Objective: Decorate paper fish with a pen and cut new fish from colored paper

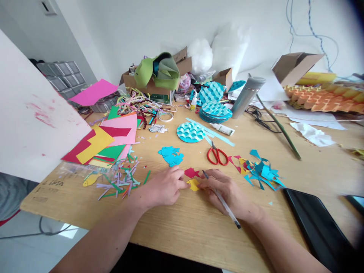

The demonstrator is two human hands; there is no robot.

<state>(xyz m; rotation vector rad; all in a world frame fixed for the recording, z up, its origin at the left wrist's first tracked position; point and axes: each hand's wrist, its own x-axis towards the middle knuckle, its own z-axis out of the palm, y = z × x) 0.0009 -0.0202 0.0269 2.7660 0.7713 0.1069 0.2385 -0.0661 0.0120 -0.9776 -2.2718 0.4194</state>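
A small yellow paper fish lies on the table between my two hands. My left hand is closed, its fingertips gripping the fish's left end. My right hand has a pen tucked in its fingers, with the pen slanting down across the back of the hand; its fingertips also meet the fish's right end. Just above is a red paper fish. Blue paper fish lie beyond my left hand, and red-handled scissors rest beyond my right.
Paper strips and another yellow fish lie to the left, near coloured paper sheets. Blue scraps and a phone are at right. A patterned blue disc, glue bottle and grey tumbler stand farther back.
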